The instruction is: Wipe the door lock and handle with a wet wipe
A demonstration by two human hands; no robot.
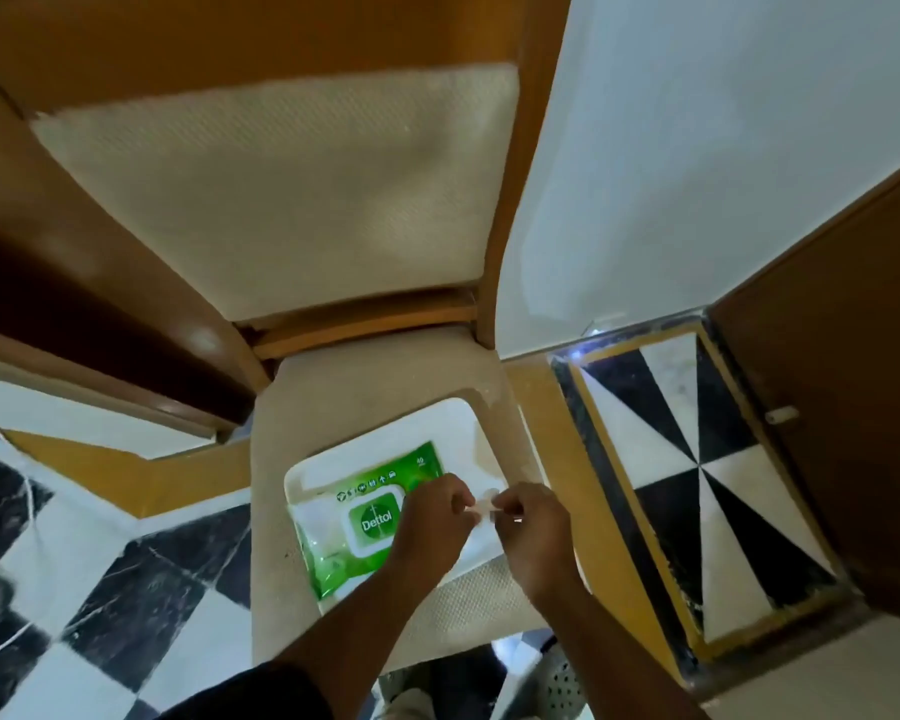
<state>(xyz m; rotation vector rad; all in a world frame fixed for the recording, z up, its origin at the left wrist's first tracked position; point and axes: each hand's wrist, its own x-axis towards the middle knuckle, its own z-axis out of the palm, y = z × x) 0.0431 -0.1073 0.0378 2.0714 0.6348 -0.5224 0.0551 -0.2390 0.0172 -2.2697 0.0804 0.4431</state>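
A green and white Dettol wipes pack (357, 522) lies on a white tray (453, 428) on a chair seat. My left hand (432, 517) and my right hand (533, 527) meet just right of the pack, over the tray. Both pinch a small pale wet wipe (484, 504) between their fingertips. The pack's lid is down. A brown wooden door (842, 407) stands at the right edge, with a small pale fitting (781, 415) on it. No handle or lock shows clearly.
The chair (292, 189) has a beige padded back and seat in a wooden frame. A white wall is right of it. The floor has black and white triangle tiles (697, 475) with yellow borders. A dark wooden piece of furniture (74, 304) stands at left.
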